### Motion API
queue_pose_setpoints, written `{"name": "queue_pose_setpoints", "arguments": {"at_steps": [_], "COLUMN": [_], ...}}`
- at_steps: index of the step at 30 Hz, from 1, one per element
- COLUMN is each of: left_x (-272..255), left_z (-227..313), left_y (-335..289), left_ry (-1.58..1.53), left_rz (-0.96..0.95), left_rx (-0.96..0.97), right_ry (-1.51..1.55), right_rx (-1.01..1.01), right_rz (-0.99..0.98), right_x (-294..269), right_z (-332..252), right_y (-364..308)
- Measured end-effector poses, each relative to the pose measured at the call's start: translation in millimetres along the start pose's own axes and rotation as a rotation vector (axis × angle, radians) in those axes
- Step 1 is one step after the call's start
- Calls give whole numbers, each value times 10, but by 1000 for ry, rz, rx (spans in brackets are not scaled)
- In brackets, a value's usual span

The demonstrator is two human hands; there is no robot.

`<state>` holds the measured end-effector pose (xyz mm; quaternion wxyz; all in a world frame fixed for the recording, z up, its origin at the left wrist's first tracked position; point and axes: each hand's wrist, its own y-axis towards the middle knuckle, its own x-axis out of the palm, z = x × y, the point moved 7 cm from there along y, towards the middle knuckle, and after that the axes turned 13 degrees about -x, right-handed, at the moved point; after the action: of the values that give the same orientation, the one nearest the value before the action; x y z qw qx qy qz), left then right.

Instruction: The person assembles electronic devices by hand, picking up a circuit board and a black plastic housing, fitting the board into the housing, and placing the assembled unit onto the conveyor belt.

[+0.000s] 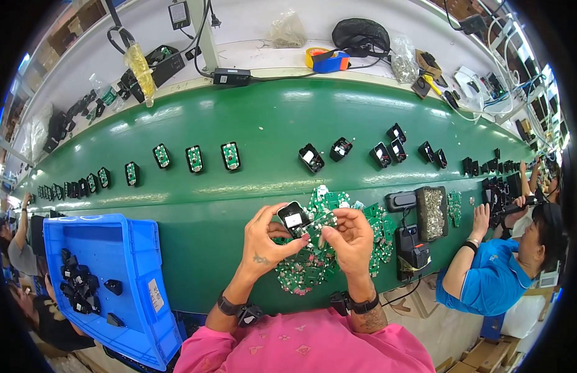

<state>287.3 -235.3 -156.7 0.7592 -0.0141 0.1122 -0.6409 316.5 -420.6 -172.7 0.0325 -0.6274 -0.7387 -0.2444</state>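
Note:
My left hand [268,239] is closed around a small black plastic housing [290,214] with a white part inside it. Between the fingers of my right hand [350,239] is a green circuit board [324,222], held at the housing's right side. Whether the board touches the housing I cannot tell. Both hands are above a heap of loose green circuit boards [378,233] on the green bench.
To the left stands a blue crate [123,233] with several black parts. Across the green bench [263,140] runs a row of black housings, some with boards [230,156], others showing inner parts [311,158]. Right are a parts tray [432,214], a black device [412,252] and a co-worker [496,270].

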Motion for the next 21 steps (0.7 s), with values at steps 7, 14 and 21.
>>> {"name": "queue_pose_setpoints", "arguments": {"at_steps": [7,14,21], "left_x": [52,217,310], "left_z": [-88,-112,-71], "left_y": [17,-40,-87], "left_ry": [-78,-462,-486], "left_rz": [-120,-271,-372], "left_rx": [47,-139,-76], "right_ry": [22,11,-35], "right_rx": [10,58,70], "right_rz": [28,31,68], "right_x": [-6,69,112], "right_z": [-29,74,184], "right_y": [8,-26,-131]}}
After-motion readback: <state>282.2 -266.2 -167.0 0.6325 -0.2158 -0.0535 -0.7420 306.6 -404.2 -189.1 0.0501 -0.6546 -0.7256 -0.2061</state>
